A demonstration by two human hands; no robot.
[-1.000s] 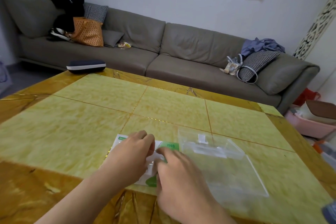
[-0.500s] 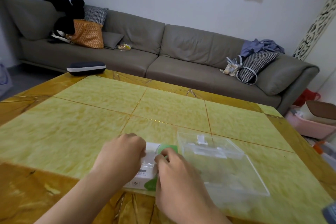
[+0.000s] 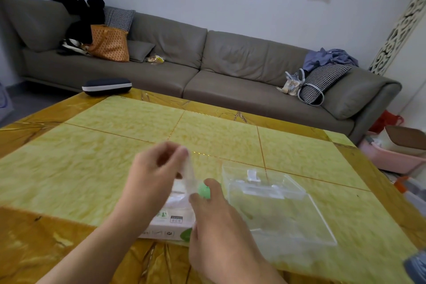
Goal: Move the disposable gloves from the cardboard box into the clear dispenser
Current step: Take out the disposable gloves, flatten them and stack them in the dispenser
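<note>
— Yellow marbled table (image 3: 92, 168), amber border at the near edge; what is noted closest to the camera?

— Right hand (image 3: 216, 221) is seen nearest, back up, fingers curled down onto the green end of the cardboard box (image 3: 170, 221). Box appears gripped at that end; contact under the palm is hidden.

— And the left?

— Left hand (image 3: 149, 177) is raised just above the box. A thin clear glove (image 3: 187, 175) is pinched between thumb and fingertips, trailing down into the box opening. Motion blur is noted here.

— Box position?

— Flat on the table, white with green print, near the front edge, between the two hands.

— Dispenser?

— Clear dispenser (image 3: 276, 203) is set just beside the box, on the right, lid or front panel lying flat toward the camera. No glove can be made out inside it.

— Farther back?

— A dark case (image 3: 107, 86) with a white band is recorded at the table's far left corner. Behind it a grey sofa (image 3: 230, 64) runs along the wall, carrying an orange bag (image 3: 109, 46), black clothing, checked cushions and a blue cloth heap. A pink tub (image 3: 389, 157) is seen on the floor at right.
</note>
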